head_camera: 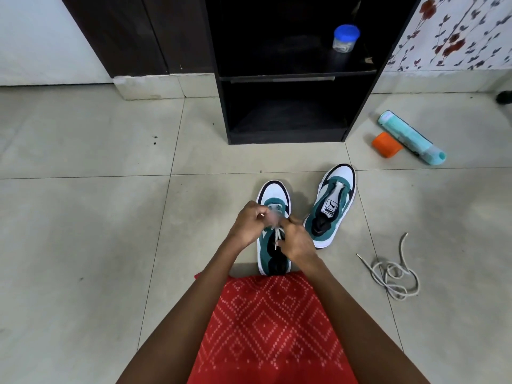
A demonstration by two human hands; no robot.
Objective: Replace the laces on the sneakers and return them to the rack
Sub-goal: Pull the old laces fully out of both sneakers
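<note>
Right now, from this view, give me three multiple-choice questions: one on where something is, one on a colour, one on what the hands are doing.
1. Where is the jar?
A. on the floor
B. on the rack's upper shelf
C. on its bottom shelf

2. The jar's lid is:
A. blue
B. red
C. white

3. The left hand and right hand:
A. hang idle
B. lift a bottle
C. pinch the near sneaker's lace

Answers:
1. B, the jar stands on the shelf above the bottom one.
2. A, the lid shows blue.
3. C, both hands are curled on the lace over that sneaker.
</note>
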